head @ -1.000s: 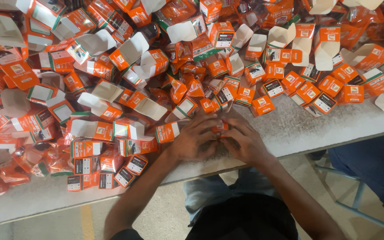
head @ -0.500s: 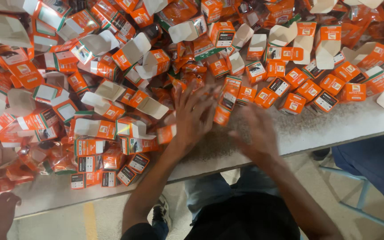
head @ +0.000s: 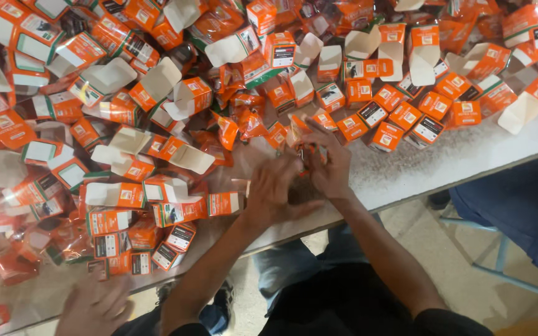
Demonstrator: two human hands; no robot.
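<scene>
My left hand [head: 276, 190] rests on the speckled table [head: 406, 177] near its front edge, fingers curled toward my right hand. My right hand [head: 328, 163] is closed on a small orange packet [head: 306, 154] held between the fingers, right at the edge of the heap. A large pile of small orange and white cardboard boxes [head: 175, 99] covers the table beyond both hands. A row of closed orange boxes [head: 400, 115] lies just to the right of my right hand. Whether the left fingers touch the packet is hidden.
Another person's hand [head: 94, 305] shows at the bottom left by the table edge. Someone in blue clothing [head: 524, 211] sits at the right on a blue metal stool [head: 499, 267]. Several flattened boxes [head: 157, 249] lie at the front left.
Both hands reached up into the pile half a second ago and have drawn back toward the table edge; the right hand now grips an orange packet. Another person's hand appeared at bottom left.
</scene>
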